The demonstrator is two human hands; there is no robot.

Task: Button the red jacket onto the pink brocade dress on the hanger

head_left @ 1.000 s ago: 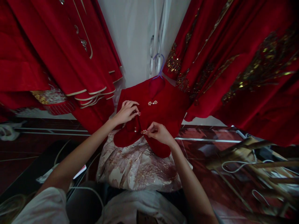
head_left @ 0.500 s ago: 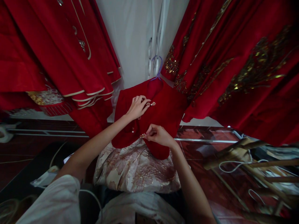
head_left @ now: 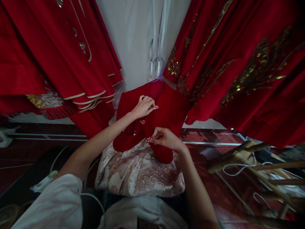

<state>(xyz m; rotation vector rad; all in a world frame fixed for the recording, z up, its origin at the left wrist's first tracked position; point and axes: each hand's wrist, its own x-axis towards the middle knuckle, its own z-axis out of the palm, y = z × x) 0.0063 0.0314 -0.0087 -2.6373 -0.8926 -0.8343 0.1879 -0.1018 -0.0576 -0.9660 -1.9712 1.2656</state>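
A red garment (head_left: 175,111) hangs in front of me from a purple hanger (head_left: 163,66), its lower edge resting over shiny floral cloth (head_left: 138,175) on my lap. My left hand (head_left: 143,107) lies at its upper front, fingertips closed on an upper flower-shaped clasp (head_left: 156,107) that they partly cover. Lower down, my right hand (head_left: 164,138) pinches a lower flower-shaped clasp (head_left: 148,140) by the front opening, between thumb and index finger. Between the hands, on the left panel, shows a middle clasp (head_left: 142,122). A small shiny drop (head_left: 134,133) sits below it.
Red garments with pale piping (head_left: 95,79) hang on the left, and red ones with gold sequins (head_left: 257,70) on the right. A bamboo rack (head_left: 269,178) with a white cord stands at the lower right. A dark surface (head_left: 30,171) is at the lower left.
My left hand has slid slightly right, over more of the upper clasp. The right hand has shifted slightly right with the lower clasp. The middle clasp shows more fully.
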